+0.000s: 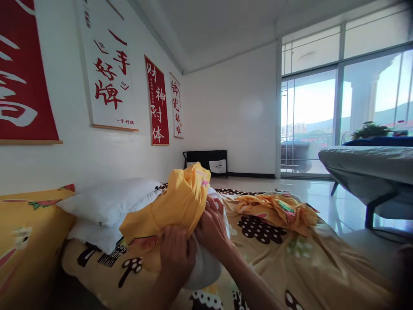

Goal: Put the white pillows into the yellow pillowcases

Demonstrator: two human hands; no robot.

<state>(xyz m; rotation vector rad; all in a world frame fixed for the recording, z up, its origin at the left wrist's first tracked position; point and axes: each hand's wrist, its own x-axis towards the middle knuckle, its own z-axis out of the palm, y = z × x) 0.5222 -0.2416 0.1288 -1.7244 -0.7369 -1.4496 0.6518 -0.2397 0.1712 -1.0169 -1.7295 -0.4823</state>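
Observation:
A yellow pillowcase [167,200] is bunched up in front of me over one end of a white pillow [206,267]. My left hand [177,249] is closed on the pillowcase's near edge, its fingers curled over the cloth. On the other side, my right hand [211,221] grips the case where it meets the pillow; part of its fingers is hidden by the fabric. The pillow's near end sticks out bare below my hands. Under everything lies a beige blanket [258,258] with brown dotted patterns.
White pillows [112,200] are stacked at the left by the wall. A crumpled yellow-orange cloth [277,211] lies on the blanket at right. A yellow patterned headboard or panel [29,241] stands at far left. A grey-covered table-like piece [371,168] stands right, near the windows.

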